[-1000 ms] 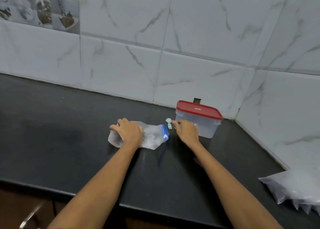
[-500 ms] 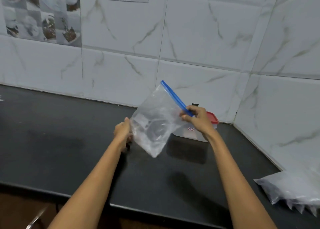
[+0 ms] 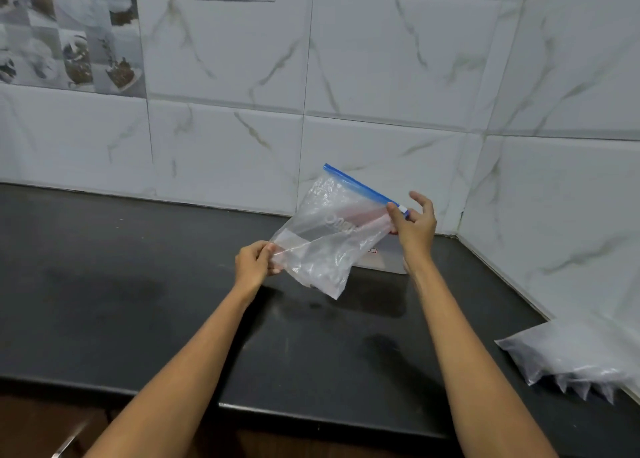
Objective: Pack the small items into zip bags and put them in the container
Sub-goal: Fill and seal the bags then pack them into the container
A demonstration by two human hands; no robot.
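Observation:
A clear zip bag [image 3: 325, 239] with a blue zip strip is held up above the black counter, tilted, zip edge uppermost. My left hand [image 3: 254, 263] pinches the bag's lower left corner. My right hand [image 3: 414, 227] pinches the white slider at the right end of the zip strip, with the other fingers spread. Behind the bag stands the clear container [image 3: 384, 260] with a red lid, mostly hidden by the bag and my right hand. What the bag holds cannot be made out.
A stack of clear zip bags [image 3: 575, 357] lies at the counter's right edge. The black counter [image 3: 138, 284] runs left from the tiled wall corner. The counter's front edge lies below my forearms, with a cabinet handle [image 3: 69, 440] under it.
The bag was lifted off the counter and held up. My right hand has slid along the zip strip to its right end. The small spoon seen by the container earlier is out of sight.

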